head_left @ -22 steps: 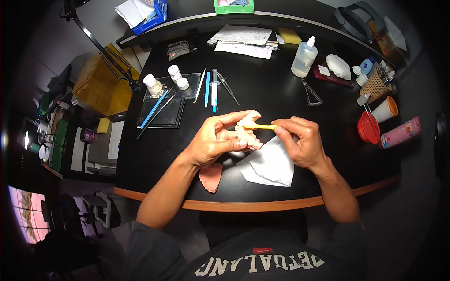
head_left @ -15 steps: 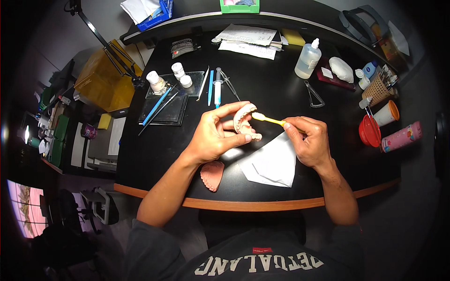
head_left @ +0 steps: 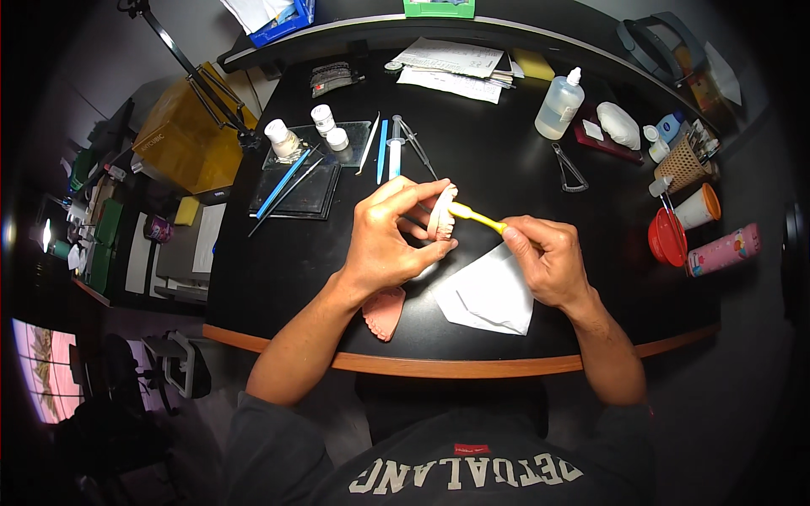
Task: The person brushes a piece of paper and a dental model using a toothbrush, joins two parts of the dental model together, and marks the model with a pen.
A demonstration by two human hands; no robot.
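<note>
My left hand (head_left: 390, 232) grips a pale pink dental cast (head_left: 442, 214) by its edges, tilted so its row of teeth faces right. In my right hand (head_left: 548, 257) is a yellow toothbrush (head_left: 477, 217), pinched by the handle. Its head meets the teeth of the cast, so the bristles are hidden. Below my left wrist a darker pink dental cast (head_left: 385, 316) lies on the black table, partly covered by the wrist. A white folded cloth or paper (head_left: 488, 293) lies under and between my hands.
Beyond my left hand lie a syringe (head_left: 395, 148), slim tools and small white jars (head_left: 321, 118) on a glass plate. A clear squeeze bottle (head_left: 558, 105) stands at the back right. Along the right are a red bowl (head_left: 666, 238), a pink flask (head_left: 723, 250) and a woven tool holder (head_left: 680, 164).
My left hand has turned the cast, so it now shows more edge-on. The toothbrush head has moved slightly left and down, and my right hand has shifted a little left with it.
</note>
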